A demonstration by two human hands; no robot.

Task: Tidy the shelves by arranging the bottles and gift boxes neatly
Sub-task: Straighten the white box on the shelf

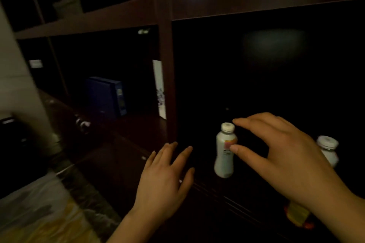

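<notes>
A small white bottle [224, 156] with a white cap and an orange-pink label stands upright in the dark right compartment of the shelf. My right hand [284, 154] hovers just right of it, fingers spread, thumb tip touching its label and index finger over its cap, without a closed grip. A second white-capped bottle [328, 150] stands behind my right hand, partly hidden. My left hand [166, 181] is open, palm down, left of the bottle near the shelf's upright post. A blue gift box [106, 96] and a white patterned box [160, 89] stand in the left compartment.
A dark wooden upright [167, 65] divides the two compartments. An orange-yellow object [298, 215] lies below my right wrist. A clear plastic bag [39, 209] rests on the dark marble counter at bottom left. A round glinting knob [83, 123] sits on the ledge.
</notes>
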